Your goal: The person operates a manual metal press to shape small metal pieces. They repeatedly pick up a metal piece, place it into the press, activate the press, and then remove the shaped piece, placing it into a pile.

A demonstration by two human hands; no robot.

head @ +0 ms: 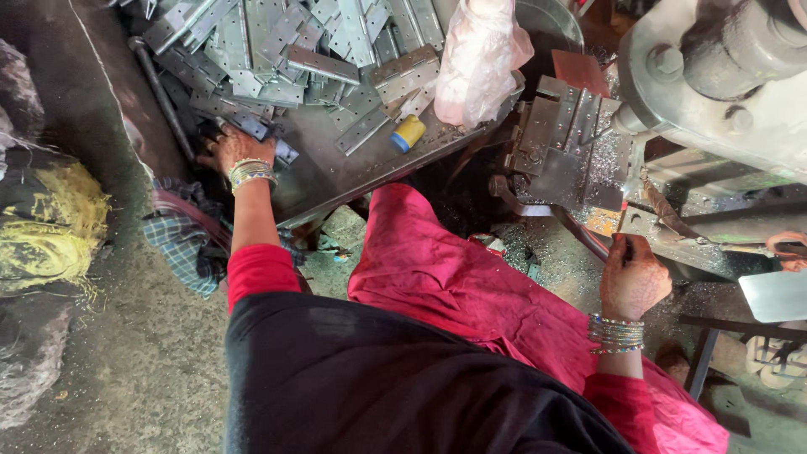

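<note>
overhead, a large grey press machine [723,76] is filling the upper right corner, its body sitting above a stepped metal die block [561,151] that is dusted with bright filings. a wide metal tray [353,172] is occupying the upper middle, carrying a loose heap of flat grey hinge plates [286,42]; the plates are lying at all angles, overlapping one another. red cloth [471,286] is draping across the person's lap below the tray, and a black garment [378,387] is covering the lower centre. a crumpled translucent plastic bag [479,59] is resting against the tray's right part, just beside the die block. a yellowish fibrous bundle [55,223] is lying at the far left on the floor, well apart from the tray. a checked cloth [181,244] is hanging below the tray's left corner. the left hand [235,147], bangled at the wrist, is reaching onto the near left corner of the tray, fingers curled over a dark hinge plate [252,126] at the edge of the heap; whether it is fully gripping that plate cannot be told. the right hand [632,277], also bangled, is closing in a fist around a thin metal lever [588,240] that is running up towards the die block. a small yellow and blue cap [408,133] is lying on the tray, near the bag.
</note>
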